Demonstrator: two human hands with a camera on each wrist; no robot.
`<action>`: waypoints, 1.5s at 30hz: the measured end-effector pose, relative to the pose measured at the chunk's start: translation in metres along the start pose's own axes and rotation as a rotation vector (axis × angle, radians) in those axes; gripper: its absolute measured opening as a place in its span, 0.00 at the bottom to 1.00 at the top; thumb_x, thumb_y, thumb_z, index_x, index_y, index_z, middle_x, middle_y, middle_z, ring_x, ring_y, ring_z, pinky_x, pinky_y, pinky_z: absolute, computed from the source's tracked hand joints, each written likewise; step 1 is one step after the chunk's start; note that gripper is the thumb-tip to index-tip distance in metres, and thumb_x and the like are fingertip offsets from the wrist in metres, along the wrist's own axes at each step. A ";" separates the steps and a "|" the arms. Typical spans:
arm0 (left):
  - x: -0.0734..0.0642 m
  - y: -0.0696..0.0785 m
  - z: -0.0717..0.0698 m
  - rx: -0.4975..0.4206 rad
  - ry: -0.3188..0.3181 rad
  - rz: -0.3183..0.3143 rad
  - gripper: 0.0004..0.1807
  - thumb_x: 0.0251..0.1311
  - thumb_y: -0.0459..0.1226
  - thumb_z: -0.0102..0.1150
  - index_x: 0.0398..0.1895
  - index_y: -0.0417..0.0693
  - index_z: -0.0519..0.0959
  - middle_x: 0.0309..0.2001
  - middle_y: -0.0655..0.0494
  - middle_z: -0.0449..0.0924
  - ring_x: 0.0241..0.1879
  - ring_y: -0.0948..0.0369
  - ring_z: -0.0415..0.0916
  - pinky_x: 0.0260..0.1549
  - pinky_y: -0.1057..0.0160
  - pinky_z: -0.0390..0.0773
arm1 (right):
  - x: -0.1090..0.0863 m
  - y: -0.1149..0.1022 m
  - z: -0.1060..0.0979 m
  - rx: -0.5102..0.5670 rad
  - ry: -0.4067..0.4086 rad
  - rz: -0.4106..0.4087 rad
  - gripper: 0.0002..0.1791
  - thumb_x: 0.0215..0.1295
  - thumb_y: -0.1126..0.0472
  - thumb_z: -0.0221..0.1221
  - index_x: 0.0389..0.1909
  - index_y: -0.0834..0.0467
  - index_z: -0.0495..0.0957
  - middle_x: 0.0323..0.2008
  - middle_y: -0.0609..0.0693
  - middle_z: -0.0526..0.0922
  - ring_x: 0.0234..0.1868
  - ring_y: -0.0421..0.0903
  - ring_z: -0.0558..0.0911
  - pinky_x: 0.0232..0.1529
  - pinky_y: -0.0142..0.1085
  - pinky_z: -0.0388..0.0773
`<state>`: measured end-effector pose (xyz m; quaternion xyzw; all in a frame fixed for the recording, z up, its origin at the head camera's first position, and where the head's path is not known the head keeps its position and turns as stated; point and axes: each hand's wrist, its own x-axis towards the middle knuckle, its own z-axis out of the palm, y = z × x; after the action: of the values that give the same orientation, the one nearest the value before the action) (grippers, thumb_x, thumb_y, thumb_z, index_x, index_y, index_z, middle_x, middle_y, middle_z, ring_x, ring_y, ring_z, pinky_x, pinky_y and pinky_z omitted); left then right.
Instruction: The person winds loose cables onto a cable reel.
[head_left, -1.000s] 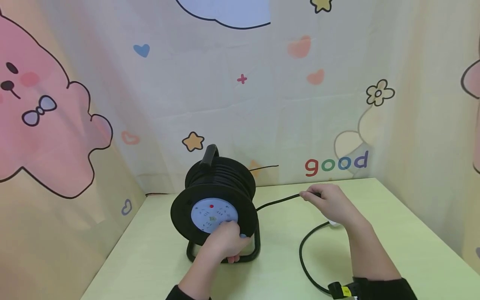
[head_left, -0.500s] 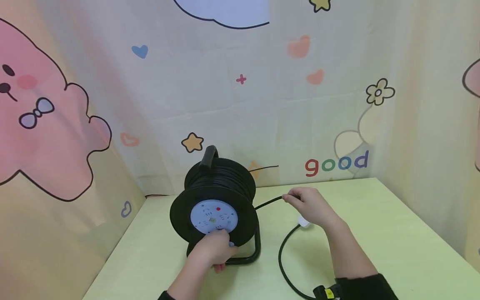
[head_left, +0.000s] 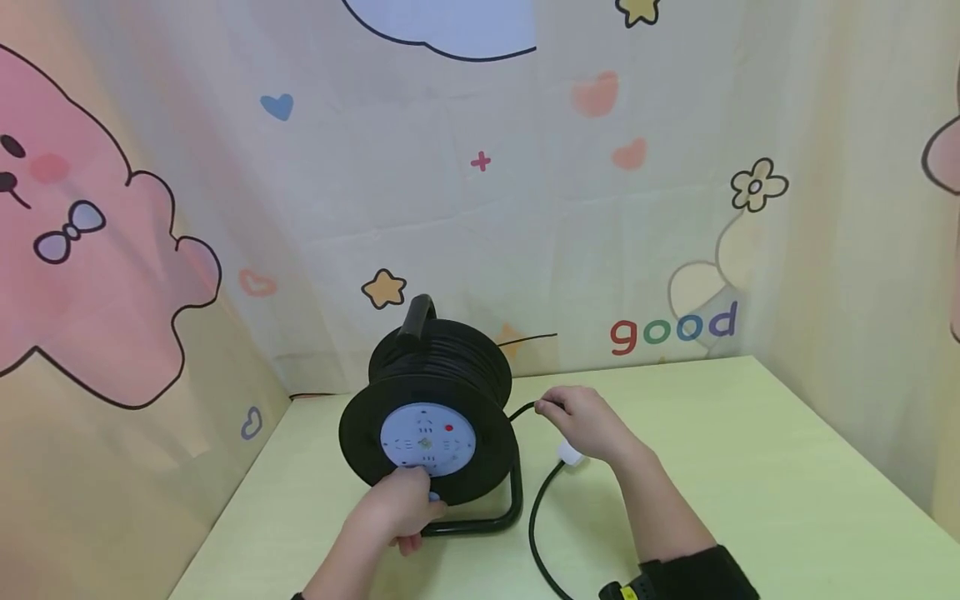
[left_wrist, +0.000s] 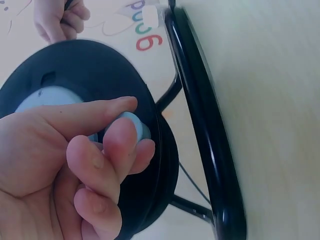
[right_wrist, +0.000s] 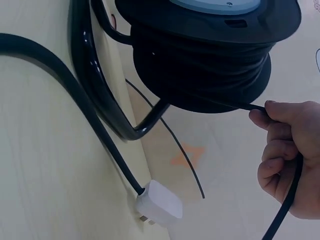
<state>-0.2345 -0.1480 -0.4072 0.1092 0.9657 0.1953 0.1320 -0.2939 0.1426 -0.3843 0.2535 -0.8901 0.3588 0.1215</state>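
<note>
A black cable reel [head_left: 360,429] with a pale blue socket face [head_left: 427,437] stands on its tubular frame [head_left: 517,492], dark cable wound thickly on its drum. My left hand [head_left: 397,504] is at the lower front of the reel; in the left wrist view its fingers and thumb pinch a small blue knob [left_wrist: 142,131] on the disc. To the right, my right hand [head_left: 588,423] holds the black cable [right_wrist: 245,106] a short way from the drum. The cable's white plug [head_left: 570,454] lies on the table below that hand, its pins visible in the right wrist view.
The reel stands on a pale yellow-green table [head_left: 750,467]. A printed curtain [head_left: 480,225] closes off the back and sides. Behind the reel, a thin dark wire [head_left: 528,338] shows against the curtain. A loop of cable [head_left: 534,525] curves across the table near the right forearm.
The socket face has turned clockwise, with my left hand moving left and down along with the knob. My right hand has come left toward the reel, and the plug has slid left too.
</note>
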 end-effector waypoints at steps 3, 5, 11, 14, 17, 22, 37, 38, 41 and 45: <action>-0.004 -0.008 -0.004 -0.031 -0.015 -0.031 0.16 0.62 0.42 0.59 0.23 0.41 0.73 0.09 0.54 0.75 0.09 0.59 0.74 0.10 0.61 0.74 | 0.000 -0.002 0.008 -0.009 -0.013 0.000 0.07 0.69 0.60 0.56 0.35 0.56 0.82 0.32 0.43 0.82 0.32 0.41 0.76 0.38 0.42 0.76; -0.006 -0.013 -0.006 -0.051 -0.022 -0.048 0.16 0.61 0.43 0.60 0.23 0.40 0.74 0.10 0.53 0.75 0.09 0.59 0.74 0.11 0.61 0.75 | 0.001 -0.003 0.012 -0.020 -0.019 -0.012 0.07 0.69 0.60 0.56 0.35 0.56 0.82 0.31 0.43 0.82 0.31 0.40 0.76 0.37 0.42 0.76; -0.010 -0.021 -0.015 -0.069 -0.016 -0.045 0.16 0.61 0.42 0.60 0.23 0.39 0.74 0.09 0.54 0.76 0.10 0.58 0.75 0.11 0.60 0.76 | 0.003 -0.005 0.015 -0.056 -0.024 -0.048 0.06 0.68 0.61 0.57 0.35 0.56 0.82 0.29 0.42 0.82 0.28 0.40 0.74 0.35 0.40 0.75; -0.011 -0.021 -0.019 -0.070 -0.023 -0.038 0.16 0.62 0.41 0.59 0.23 0.39 0.73 0.10 0.53 0.76 0.10 0.58 0.75 0.11 0.60 0.77 | 0.003 -0.006 0.014 -0.070 -0.017 -0.044 0.06 0.68 0.60 0.57 0.34 0.55 0.83 0.29 0.41 0.82 0.29 0.40 0.75 0.35 0.40 0.75; -0.011 -0.021 -0.020 -0.066 -0.027 -0.038 0.16 0.62 0.41 0.59 0.23 0.39 0.73 0.10 0.53 0.76 0.10 0.58 0.75 0.12 0.60 0.77 | 0.003 -0.008 0.013 -0.076 -0.016 -0.037 0.06 0.68 0.60 0.57 0.34 0.54 0.83 0.30 0.41 0.82 0.29 0.39 0.75 0.36 0.41 0.75; -0.011 -0.022 -0.020 -0.060 -0.022 -0.042 0.16 0.61 0.41 0.59 0.23 0.39 0.73 0.10 0.53 0.76 0.10 0.58 0.75 0.12 0.59 0.77 | 0.002 -0.010 0.014 -0.093 -0.021 -0.028 0.06 0.67 0.59 0.58 0.34 0.54 0.83 0.28 0.41 0.81 0.28 0.39 0.75 0.35 0.40 0.75; -0.012 -0.023 -0.022 -0.047 -0.021 -0.047 0.17 0.61 0.42 0.60 0.20 0.41 0.74 0.10 0.53 0.76 0.10 0.58 0.75 0.12 0.60 0.77 | -0.007 0.010 -0.008 -0.199 0.007 0.049 0.03 0.60 0.59 0.64 0.29 0.53 0.83 0.24 0.42 0.80 0.23 0.39 0.74 0.28 0.38 0.74; -0.012 -0.023 -0.022 -0.047 -0.020 -0.048 0.17 0.61 0.42 0.60 0.20 0.41 0.74 0.10 0.53 0.76 0.10 0.58 0.75 0.12 0.60 0.77 | -0.008 0.014 -0.011 -0.185 0.010 0.055 0.02 0.60 0.60 0.64 0.29 0.53 0.83 0.24 0.42 0.80 0.24 0.39 0.74 0.28 0.38 0.74; -0.012 -0.023 -0.023 -0.043 -0.020 -0.055 0.17 0.62 0.42 0.60 0.21 0.40 0.74 0.11 0.53 0.76 0.11 0.58 0.75 0.12 0.60 0.77 | -0.011 0.022 -0.021 -0.172 0.022 0.073 0.03 0.60 0.60 0.64 0.28 0.52 0.83 0.23 0.41 0.79 0.24 0.41 0.73 0.27 0.39 0.73; -0.013 -0.022 -0.025 -0.038 -0.019 -0.060 0.17 0.62 0.42 0.60 0.21 0.40 0.75 0.11 0.53 0.76 0.11 0.58 0.75 0.13 0.61 0.77 | -0.016 0.031 -0.032 -0.175 0.040 0.097 0.02 0.61 0.61 0.64 0.30 0.52 0.83 0.25 0.43 0.79 0.27 0.43 0.74 0.30 0.41 0.74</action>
<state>-0.2336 -0.1802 -0.3909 0.0798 0.9633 0.2087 0.1491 -0.2962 0.1898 -0.3854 0.1912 -0.9267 0.2900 0.1436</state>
